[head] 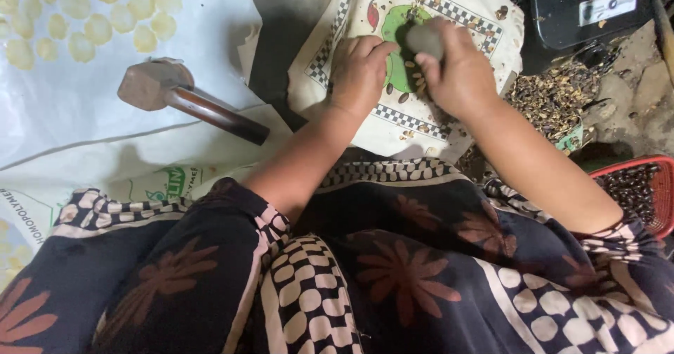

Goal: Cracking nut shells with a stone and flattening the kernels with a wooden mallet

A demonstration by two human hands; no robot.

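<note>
The right hand (460, 69) is closing its fingers and thumb around a smooth grey stone (423, 40), gripping it from above so that only the stone's left end is showing past the knuckles. The left hand (359, 69) is resting just beside it, palm down, with its fingers curled loosely and its fingertips pressing onto the cloth next to the stone; it is holding nothing that can be made out. Both hands are working over a cream cloth (365, 6) with a black-and-white checked border and a green and red print in the middle. Small brown seeds (418, 82) are lying on that print directly beneath the 2 hands, and broken bits of shell are lying scattered along the cloth's upper edge. To the right of the cloth, a heap of dark husks (554, 97) is spilling across the ground, and a red plastic basket (663, 168) with dark seeds inside is sitting near the right elbow. A black box-shaped thing (562, 17) is standing at the upper right, behind the husks. Well apart to the left, a wooden mallet (151, 85) with a dark handle is lying on a white plastic sheet (84, 115), where pale round pieces (91, 6) are spread out in rows. The person's dark patterned dress (393, 270) is filling the lower part of the view.
</note>
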